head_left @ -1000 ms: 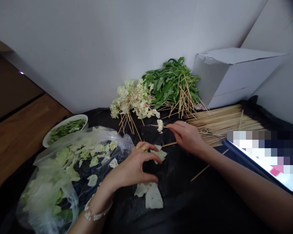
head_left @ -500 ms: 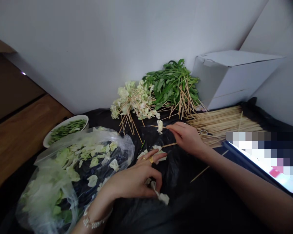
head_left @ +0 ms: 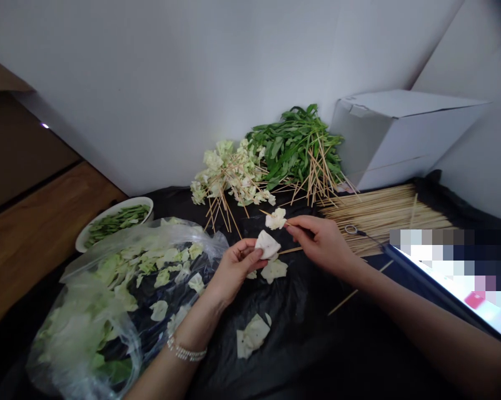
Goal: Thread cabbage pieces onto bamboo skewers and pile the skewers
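Observation:
Between the thumb and fingers of my left hand [head_left: 238, 266] is a pale cabbage leaf piece [head_left: 267, 245]. My right hand [head_left: 323, 241] pinches a bamboo skewer [head_left: 264, 211] that has cabbage [head_left: 276, 219] threaded near its pointed end. The two hands are close together, with the held leaf just below the skewered one. Under my left hand, a loose cabbage piece [head_left: 274, 270] lies on the black plastic sheet [head_left: 300, 339]. Nearer to me lie more torn cabbage pieces [head_left: 252, 336].
At left are an open plastic bag [head_left: 79, 311] of cabbage and a white bowl [head_left: 80, 240] of green pieces. Behind lie skewered cabbage [head_left: 217, 166] and leafy greens [head_left: 286, 141]. Bare skewers [head_left: 379, 208], a lit screen device [head_left: 454, 289] and a white box [head_left: 425, 139] occupy the right.
My left hand has risen from the sheet and now holds a cabbage piece up by the skewer. Torn pieces lie where it was. My right hand keeps the skewer, shifted slightly.

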{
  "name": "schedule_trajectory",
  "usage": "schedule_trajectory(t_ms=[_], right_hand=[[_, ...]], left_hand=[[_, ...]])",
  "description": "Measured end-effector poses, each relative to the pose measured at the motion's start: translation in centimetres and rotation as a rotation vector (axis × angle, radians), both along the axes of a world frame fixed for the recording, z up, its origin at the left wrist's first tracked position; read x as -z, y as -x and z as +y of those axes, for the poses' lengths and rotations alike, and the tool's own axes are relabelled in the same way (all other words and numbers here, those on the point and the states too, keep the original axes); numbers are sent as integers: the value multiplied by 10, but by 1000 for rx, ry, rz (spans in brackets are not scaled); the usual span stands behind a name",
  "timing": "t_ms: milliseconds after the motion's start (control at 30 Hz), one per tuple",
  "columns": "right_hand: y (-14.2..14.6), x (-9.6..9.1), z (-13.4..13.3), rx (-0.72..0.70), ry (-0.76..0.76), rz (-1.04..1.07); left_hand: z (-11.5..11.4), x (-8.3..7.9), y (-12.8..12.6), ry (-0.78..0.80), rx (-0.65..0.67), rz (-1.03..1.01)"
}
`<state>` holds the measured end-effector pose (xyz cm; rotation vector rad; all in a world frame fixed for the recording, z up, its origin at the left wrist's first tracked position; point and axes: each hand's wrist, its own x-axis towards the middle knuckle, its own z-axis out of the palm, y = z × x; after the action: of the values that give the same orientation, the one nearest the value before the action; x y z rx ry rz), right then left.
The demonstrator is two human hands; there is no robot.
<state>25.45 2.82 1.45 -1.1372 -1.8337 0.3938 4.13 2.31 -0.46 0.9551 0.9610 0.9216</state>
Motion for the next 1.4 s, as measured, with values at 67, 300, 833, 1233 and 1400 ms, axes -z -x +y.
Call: schedule_trajectory(t_ms=[67,300,833,1233,1400], right_hand=[[4,-2,-5,-38,33,6],[12,2,-9,-205,350,88],[20,2,-18,-185,271,5],[25,23,-21,-141,44,-143],[28,27,-23,-143,4,-189]], left_hand=[[-2,1,-1,-7,18,9],[-4,-1,-4,-64,-16,4],[-5,-1,-8,-148,-50,4],[-6,11,-10,-72,-212,50],[-6,9,-12,-19,-230,6]])
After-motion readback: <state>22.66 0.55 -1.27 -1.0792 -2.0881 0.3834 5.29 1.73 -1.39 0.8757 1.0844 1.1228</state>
